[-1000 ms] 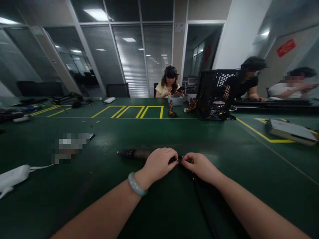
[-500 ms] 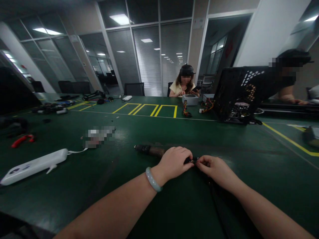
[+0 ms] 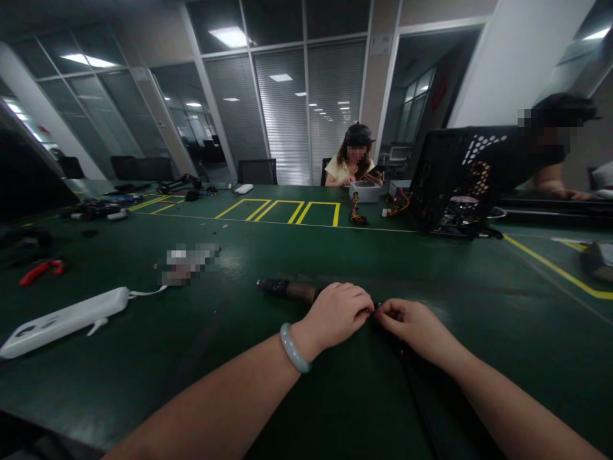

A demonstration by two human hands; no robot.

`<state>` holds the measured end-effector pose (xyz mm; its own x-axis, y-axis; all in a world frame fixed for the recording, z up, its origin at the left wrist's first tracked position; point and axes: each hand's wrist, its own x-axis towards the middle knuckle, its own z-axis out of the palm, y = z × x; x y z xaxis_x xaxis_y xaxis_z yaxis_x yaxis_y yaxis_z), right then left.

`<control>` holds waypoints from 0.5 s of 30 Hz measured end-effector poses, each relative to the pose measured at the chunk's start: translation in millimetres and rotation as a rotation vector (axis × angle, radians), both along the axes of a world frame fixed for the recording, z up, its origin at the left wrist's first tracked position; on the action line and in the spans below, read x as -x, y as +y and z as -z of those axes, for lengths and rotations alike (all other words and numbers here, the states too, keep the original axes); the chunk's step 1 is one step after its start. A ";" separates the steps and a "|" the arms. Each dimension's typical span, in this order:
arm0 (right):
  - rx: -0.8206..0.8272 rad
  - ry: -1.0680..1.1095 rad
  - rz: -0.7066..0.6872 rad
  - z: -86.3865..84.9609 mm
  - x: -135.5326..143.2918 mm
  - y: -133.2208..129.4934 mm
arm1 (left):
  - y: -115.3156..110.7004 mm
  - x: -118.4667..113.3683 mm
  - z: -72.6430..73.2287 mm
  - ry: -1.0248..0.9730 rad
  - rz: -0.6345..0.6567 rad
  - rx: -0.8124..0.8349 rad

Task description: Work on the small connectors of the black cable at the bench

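Note:
An electric screwdriver [image 3: 287,289] with a black tip section and a brownish body lies on the green table, pointing left. My left hand [image 3: 339,313], a pale bangle at its wrist, is closed over the rear of that tool and covers most of it. Just to the right, my right hand [image 3: 409,319] pinches with thumb and fingertips at the tool's tail end, where a black cable [image 3: 419,396] begins. The fingertips of both hands almost meet. What exactly sits between them is too small and dark to make out. From there the cable runs down toward the table's near edge.
At left lie a white phone-like device [image 3: 71,319] with a strap and red-handled pliers [image 3: 42,271]. Farther back right stand a black computer case [image 3: 440,185] and a power supply [image 3: 364,191] with wires. One person [image 3: 352,169] sits opposite, another at right.
My left thumb and fingers have closed in slightly toward the right fingertips, covering the small shiny part that showed between the hands. The screwdriver stays in place.

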<state>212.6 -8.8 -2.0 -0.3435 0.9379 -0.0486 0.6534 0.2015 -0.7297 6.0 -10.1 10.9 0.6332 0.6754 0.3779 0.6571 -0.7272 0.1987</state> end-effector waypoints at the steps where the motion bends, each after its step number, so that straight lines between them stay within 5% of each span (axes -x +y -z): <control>1: 0.004 0.003 0.000 -0.5 0.0 -0.2 | -0.4 0.1 -0.3 -0.019 -0.011 0.003; 7: 0.011 -0.021 0.008 -1.2 -0.4 -0.9 | -0.7 0.4 0.9 -0.062 -0.098 0.025; 15: 0.011 0.009 0.001 -5.8 1.0 -1.9 | 2.1 0.9 3.1 -0.010 -0.059 0.044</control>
